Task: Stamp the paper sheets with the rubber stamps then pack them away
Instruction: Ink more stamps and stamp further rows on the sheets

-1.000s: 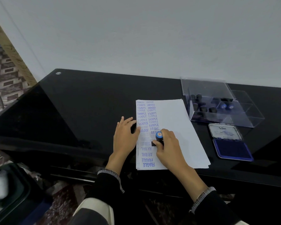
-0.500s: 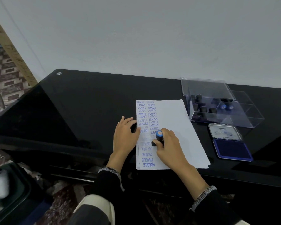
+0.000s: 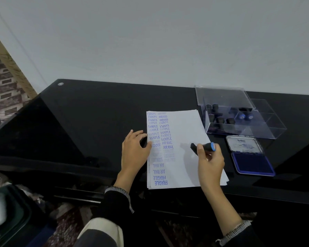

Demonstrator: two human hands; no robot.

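Note:
A stack of white paper sheets (image 3: 184, 139) lies on the black glass table (image 3: 89, 122), its left part covered in two columns of blue stamp prints. My right hand (image 3: 210, 163) grips a black rubber stamp with a blue cap (image 3: 206, 147), lifted off the paper and tilted sideways above the sheet's right part. My left hand (image 3: 134, 150) rests flat with relaxed fingers on the paper's left edge. To the right, an ink pad (image 3: 251, 164) lies with its lid open, showing the blue pad.
A clear plastic case (image 3: 239, 114) with several more stamps stands at the back right, its lid tipped up. The table's front edge runs just below the paper. A dark bin (image 3: 9, 216) sits on the floor at the lower left.
My right hand has lifted the stamp off the printed columns and carried it right, tilting it sideways over the blank part. My left hand stays on the paper's edge.

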